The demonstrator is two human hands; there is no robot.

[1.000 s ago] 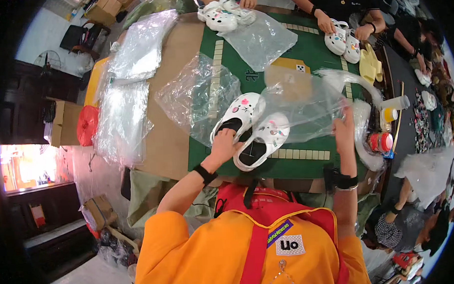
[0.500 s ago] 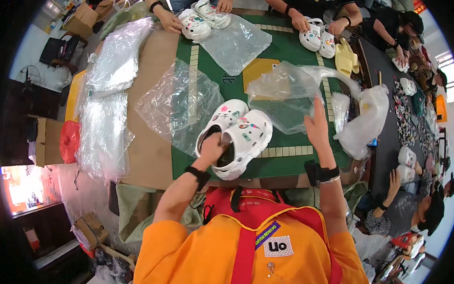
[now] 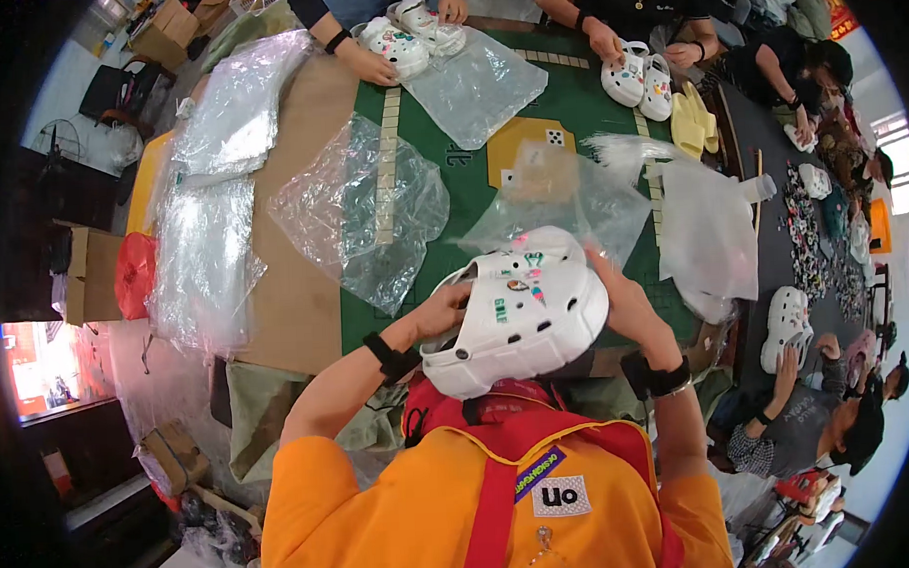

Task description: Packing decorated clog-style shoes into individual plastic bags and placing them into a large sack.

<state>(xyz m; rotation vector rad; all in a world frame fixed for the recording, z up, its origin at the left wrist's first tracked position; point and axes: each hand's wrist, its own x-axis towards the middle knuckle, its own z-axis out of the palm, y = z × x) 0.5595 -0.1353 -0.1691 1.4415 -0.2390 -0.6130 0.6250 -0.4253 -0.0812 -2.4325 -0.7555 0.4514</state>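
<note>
The green table (image 3: pixel 569 110) spreads beyond the hands, a clear plastic bag (image 3: pixel 562 195) lying just past them. Both hands hold the white clogs (image 3: pixel 521 317) raised between them — left hand (image 3: pixel 445 309) closed on the near edge, right hand (image 3: pixel 615 298) wrapped round the far side. This looks like the bagging step — the next move calls for opening that bag's mouth.

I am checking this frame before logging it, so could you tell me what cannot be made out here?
- Head view: a second clog behind the white clog, if any, is hidden.
- Left hand fingertips, hidden behind the clog.
- Right hand palm, turned away.
- Clear plastic bag opening, blurred.
- Small pieces on the dark table, too small.
</note>
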